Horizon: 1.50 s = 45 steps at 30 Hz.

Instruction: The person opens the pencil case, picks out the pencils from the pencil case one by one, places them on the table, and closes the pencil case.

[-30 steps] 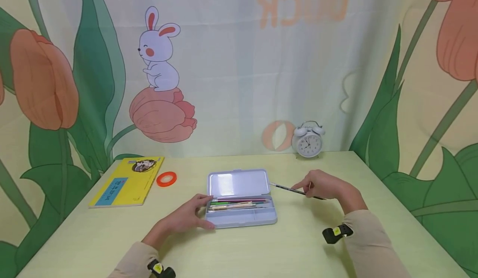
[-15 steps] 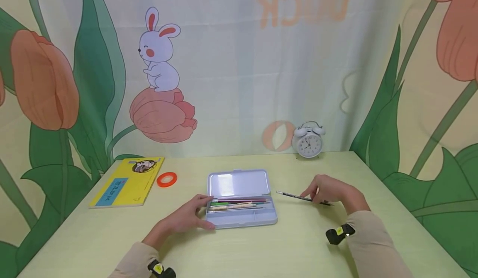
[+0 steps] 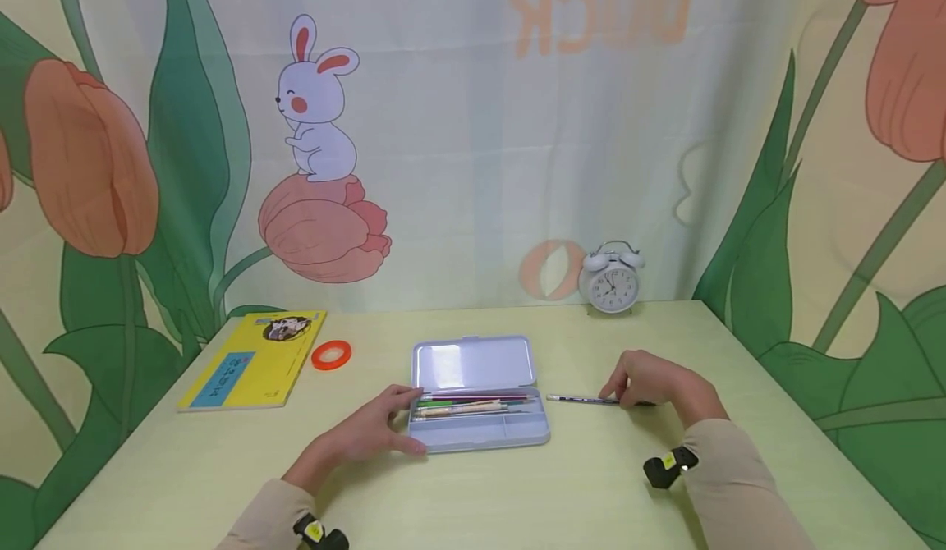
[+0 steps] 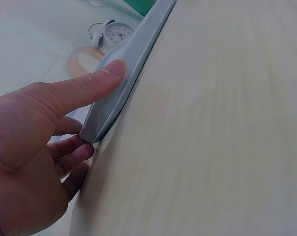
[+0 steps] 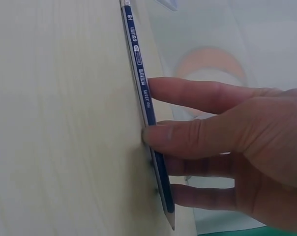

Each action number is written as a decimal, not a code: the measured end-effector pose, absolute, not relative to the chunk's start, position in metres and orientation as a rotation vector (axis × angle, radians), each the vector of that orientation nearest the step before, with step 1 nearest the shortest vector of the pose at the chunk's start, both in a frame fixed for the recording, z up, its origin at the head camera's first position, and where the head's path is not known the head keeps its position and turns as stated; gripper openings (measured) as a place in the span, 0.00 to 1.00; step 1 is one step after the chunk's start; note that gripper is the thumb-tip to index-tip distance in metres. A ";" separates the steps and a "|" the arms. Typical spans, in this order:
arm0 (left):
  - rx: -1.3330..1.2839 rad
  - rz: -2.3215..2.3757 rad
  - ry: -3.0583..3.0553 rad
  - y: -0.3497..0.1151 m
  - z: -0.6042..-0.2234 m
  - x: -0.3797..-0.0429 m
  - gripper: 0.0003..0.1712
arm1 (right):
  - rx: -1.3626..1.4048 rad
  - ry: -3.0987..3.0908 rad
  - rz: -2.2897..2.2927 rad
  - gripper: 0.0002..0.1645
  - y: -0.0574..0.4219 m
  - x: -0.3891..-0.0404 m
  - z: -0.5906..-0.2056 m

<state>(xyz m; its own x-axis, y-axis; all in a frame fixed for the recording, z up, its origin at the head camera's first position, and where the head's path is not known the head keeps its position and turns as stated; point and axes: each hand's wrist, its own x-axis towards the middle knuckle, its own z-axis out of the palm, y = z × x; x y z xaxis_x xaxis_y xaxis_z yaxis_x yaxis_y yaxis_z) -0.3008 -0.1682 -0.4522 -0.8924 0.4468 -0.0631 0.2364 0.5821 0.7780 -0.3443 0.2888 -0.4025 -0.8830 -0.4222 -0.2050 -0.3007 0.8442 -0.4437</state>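
Observation:
A pale blue pencil case (image 3: 458,432) lies opened out flat in the middle of the table, its lid (image 3: 473,364) folded back. Several pencils and pens (image 3: 466,407) fill its rear compartment. My left hand (image 3: 367,428) holds the case by its left end; in the left wrist view the thumb (image 4: 102,81) lies along the front wall. To the right of the case, my right hand (image 3: 656,380) pinches a dark HB pencil (image 5: 142,88) between thumb and fingers. That pencil lies low at the tabletop, its white end toward the case and its sharpened tip toward the right.
On the left lie a yellow book (image 3: 254,369) and an orange roll of tape (image 3: 331,355). A white alarm clock (image 3: 612,283) stands at the back right edge. Behind the table (image 3: 488,501) hangs a curtain (image 3: 443,139) printed with tulips and a rabbit.
My right hand has moved the pencil rightward, away from the lid, and lowered it toward the tabletop, turning it nearly level with the case's side. The left hand has stayed put.

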 end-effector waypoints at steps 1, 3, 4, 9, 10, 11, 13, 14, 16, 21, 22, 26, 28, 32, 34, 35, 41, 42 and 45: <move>0.566 1.207 2.560 -0.168 -0.452 -0.301 0.56 | -0.552 2.734 -0.578 0.19 0.288 -0.345 -0.403; 0.571 1.208 2.558 -0.169 -0.453 -0.301 0.56 | -0.555 2.744 -0.570 0.19 0.286 -0.346 -0.404; 0.571 1.209 2.558 -0.169 -0.453 -0.301 0.56 | -0.544 2.745 -0.576 0.20 0.285 -0.346 -0.404; 0.565 1.198 2.565 -0.169 -0.453 -0.301 0.56 | -0.561 2.776 -0.603 0.21 0.282 -0.348 -0.406; 0.564 1.198 2.567 -0.169 -0.453 -0.301 0.56 | -0.569 2.785 -0.605 0.21 0.282 -0.349 -0.407; 0.563 1.197 2.568 -0.169 -0.453 -0.301 0.56 | -0.594 2.799 -0.600 0.22 0.282 -0.349 -0.408; 0.564 1.197 2.568 -0.168 -0.453 -0.301 0.56 | -0.622 2.819 -0.601 0.22 0.282 -0.351 -0.411; 0.565 1.198 2.567 -0.168 -0.453 -0.301 0.56 | -0.625 2.825 -0.605 0.22 0.282 -0.352 -0.413; 0.564 1.204 2.562 -0.168 -0.453 -0.301 0.56 | -0.645 2.837 -0.602 0.23 0.282 -0.353 -0.415; 0.562 1.219 2.563 -0.167 -0.452 -0.300 0.55 | -0.683 2.853 -0.595 0.23 0.281 -0.356 -0.416; 0.564 1.222 2.563 -0.166 -0.452 -0.299 0.55 | -0.689 2.855 -0.592 0.23 0.280 -0.356 -0.416; 0.573 1.235 2.558 -0.166 -0.451 -0.299 0.55 | -0.679 2.858 -0.587 0.23 0.278 -0.355 -0.416; 0.578 1.236 2.553 -0.167 -0.452 -0.299 0.55 | -0.662 2.860 -0.588 0.23 0.278 -0.354 -0.415; 0.577 1.228 2.551 -0.168 -0.453 -0.299 0.56 | -0.664 2.861 -0.584 0.23 0.278 -0.354 -0.415; 0.572 1.225 2.550 -0.168 -0.453 -0.299 0.56 | -0.661 2.862 -0.584 0.23 0.278 -0.354 -0.415; 0.569 1.223 2.552 -0.168 -0.453 -0.299 0.56 | -0.661 2.860 -0.584 0.23 0.278 -0.354 -0.415; 0.569 1.209 2.567 -0.168 -0.455 -0.299 0.55 | -0.597 2.848 -0.592 0.23 0.277 -0.355 -0.414; 0.576 1.207 2.570 -0.168 -0.456 -0.299 0.55 | -0.592 2.848 -0.589 0.23 0.277 -0.355 -0.415; 0.608 1.205 2.579 -0.168 -0.457 -0.299 0.54 | -0.574 2.846 -0.595 0.23 0.276 -0.355 -0.415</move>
